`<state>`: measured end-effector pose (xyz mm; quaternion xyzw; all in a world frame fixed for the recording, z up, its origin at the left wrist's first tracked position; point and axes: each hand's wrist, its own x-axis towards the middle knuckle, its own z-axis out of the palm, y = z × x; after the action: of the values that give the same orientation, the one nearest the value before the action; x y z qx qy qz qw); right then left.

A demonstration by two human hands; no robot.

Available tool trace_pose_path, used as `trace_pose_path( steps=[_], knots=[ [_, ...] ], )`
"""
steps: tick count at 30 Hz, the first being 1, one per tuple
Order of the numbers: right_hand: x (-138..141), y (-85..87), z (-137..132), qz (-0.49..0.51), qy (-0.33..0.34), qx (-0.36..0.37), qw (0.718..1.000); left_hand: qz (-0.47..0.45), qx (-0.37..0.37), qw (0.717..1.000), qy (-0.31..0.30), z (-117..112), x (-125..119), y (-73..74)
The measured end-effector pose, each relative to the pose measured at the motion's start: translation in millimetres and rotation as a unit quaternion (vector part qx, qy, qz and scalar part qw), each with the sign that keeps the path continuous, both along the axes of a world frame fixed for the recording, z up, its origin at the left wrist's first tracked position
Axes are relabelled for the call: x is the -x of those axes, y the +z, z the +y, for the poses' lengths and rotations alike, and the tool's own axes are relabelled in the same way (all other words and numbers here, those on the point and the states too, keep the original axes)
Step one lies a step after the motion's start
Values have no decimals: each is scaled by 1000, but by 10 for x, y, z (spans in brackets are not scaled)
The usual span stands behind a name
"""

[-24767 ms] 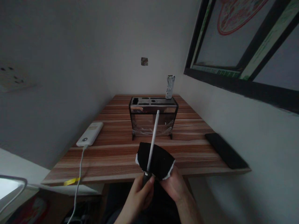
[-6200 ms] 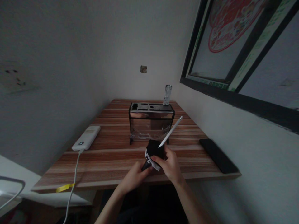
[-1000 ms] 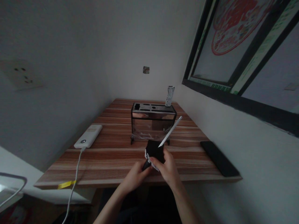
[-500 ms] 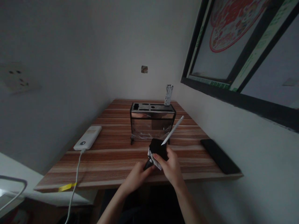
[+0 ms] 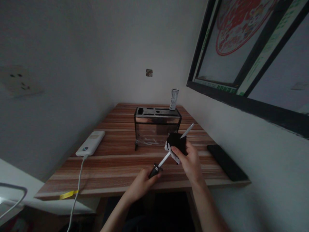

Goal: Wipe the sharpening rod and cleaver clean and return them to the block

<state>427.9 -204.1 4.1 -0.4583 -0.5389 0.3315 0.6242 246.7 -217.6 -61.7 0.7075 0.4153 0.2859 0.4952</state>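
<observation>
My left hand is closed around the black handle of a sharpening steel, just over the table's near edge. The pale rod slants up and away to the right. My right hand pinches a folded black cloth with a white underside around the rod's upper half. The rod's tip sticks out beyond the cloth, and a stretch of rod shows between cloth and handle guard. Behind the hands stands a knife block with a slotted metal top and a clear front. A silver-grey patterned handle-like piece stands upright at its right end.
The wood-grain table meets walls on both sides. At left lies a white power bank with a white cable hanging over the edge, near yellow tape. A black phone lies at right, below a framed picture.
My right hand and the cloth have slid up the rod, away to the right, uncovering the rod near the guard. My left hand has stayed almost still on the handle.
</observation>
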Motion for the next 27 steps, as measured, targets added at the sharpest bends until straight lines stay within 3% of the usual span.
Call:
trace_pose_path(
  steps=[16,22,27],
  knots=[
    [-444,278,216,29,-89,-83,992,66,-38,997,12,-16,23,-29],
    [-395,232,261,67,-136,-101,983,64,-34,997,-2,-9,25,-39],
    [-233,186,208,102,-123,-85,983,53,-27,998,8,-16,25,-30]
  ],
)
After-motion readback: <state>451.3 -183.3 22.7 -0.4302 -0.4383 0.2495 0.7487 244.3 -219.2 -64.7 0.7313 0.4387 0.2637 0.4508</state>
